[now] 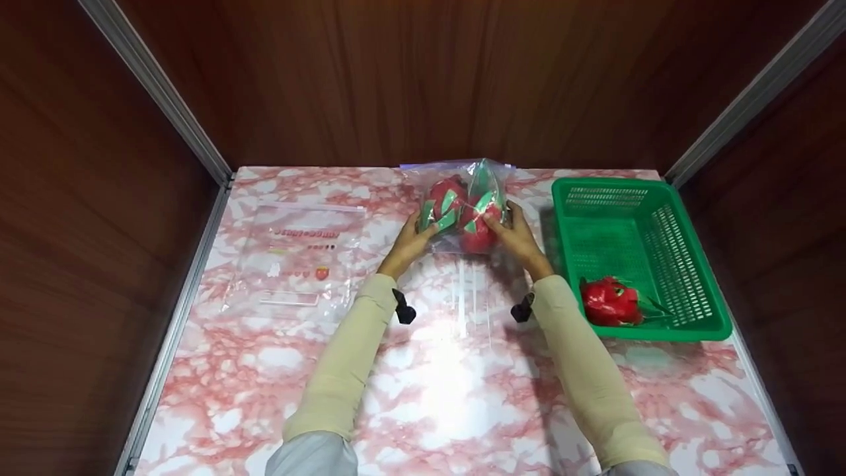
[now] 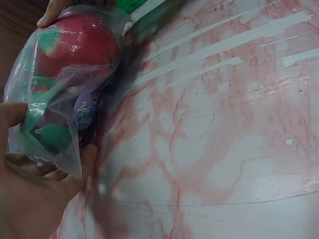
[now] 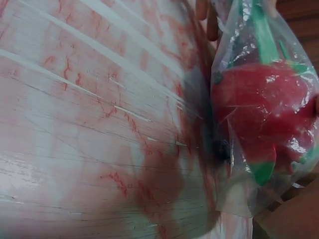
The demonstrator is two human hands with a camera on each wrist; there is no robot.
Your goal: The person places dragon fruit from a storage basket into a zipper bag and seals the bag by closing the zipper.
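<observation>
A clear zip bag (image 1: 423, 173) with a purple top edge is held up near the table's far side. Inside it are two red dragon fruits with green scales, one on the left (image 1: 448, 192) and one on the right (image 1: 478, 239). My left hand (image 1: 408, 247) grips the bag's left side, thumb in front and fingers behind. On the other side my right hand (image 1: 519, 239) holds the bag, its thumb pressed over the right fruit. Purple print with white lettering (image 2: 85, 110) shows on the bag in the left wrist view.
A second clear zip bag (image 1: 297, 248) with red print lies flat at the left. To the right stands a green plastic basket (image 1: 720, 324) with another dragon fruit (image 1: 609, 302) in its near corner. Brown wood panels (image 1: 423, 79) enclose the marbled table (image 1: 423, 370).
</observation>
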